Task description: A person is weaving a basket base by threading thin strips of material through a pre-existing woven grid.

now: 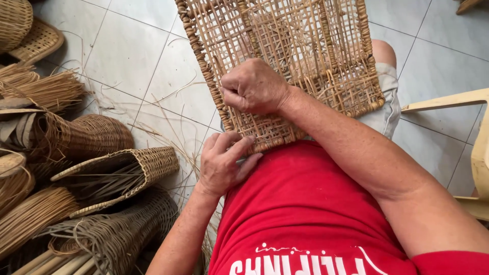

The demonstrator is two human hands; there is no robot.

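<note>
A person in a red shirt (305,203) sits and looks down at a woven rattan panel (285,56) that lies on the lap; the panel is flat and rectangular, with an open grid weave in the middle and a thick wrapped border on its sides; its near edge is just above the shirt, and its far part reaches out over the tiled floor (137,56).

The right hand (254,86) rests on top of the panel, near the left border; its fingers are curled tight into a fist and seem to pinch a thin strand of the weave, but the strand itself is too thin to see clearly; the left hand (224,163) is at the near left corner of the panel; its fingers (239,145) lie together and press on the edge of the weave, and the thumb is hidden, so I cannot tell if it grips from below.

On the floor at the left there is a pile of unfinished baskets (97,173), some lying on their side; loose rattan strips (46,89) lie in bundles beside them, and single strips are scattered on the tiles near the panel; at the right edge, part of a pale plastic chair (479,147) shows.
</note>
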